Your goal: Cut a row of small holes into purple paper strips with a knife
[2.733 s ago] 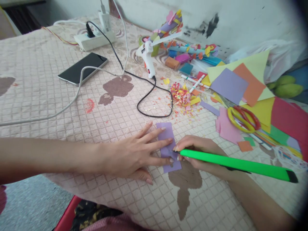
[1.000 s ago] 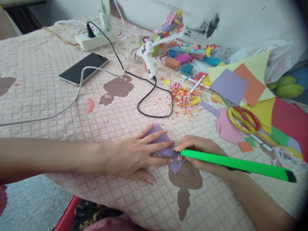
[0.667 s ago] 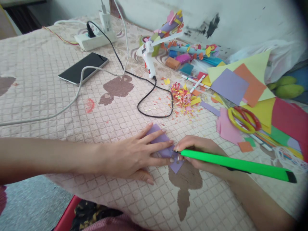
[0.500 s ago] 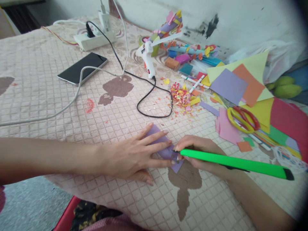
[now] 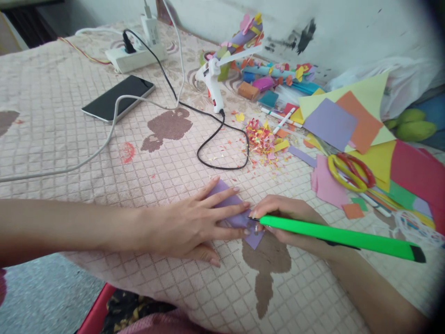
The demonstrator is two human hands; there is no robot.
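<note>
So your left hand (image 5: 187, 225) is spread flat, fingers pinning the small purple paper rectangle (image 5: 233, 209) just below the confetti-like heap of coloured paper scraps (image 5: 264, 141). Your right hand (image 5: 292, 222) is wrapped around the bright green utility knife (image 5: 340, 237), tip touching that paper.

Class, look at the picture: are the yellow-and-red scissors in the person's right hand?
No. The right hand grips a green cutter at the purple paper, while the scissors lie apart on the coloured sheets.

A scuffed white wall (image 5: 347, 28) backs the pink quilted cover (image 5: 62, 139) in daylight.
</note>
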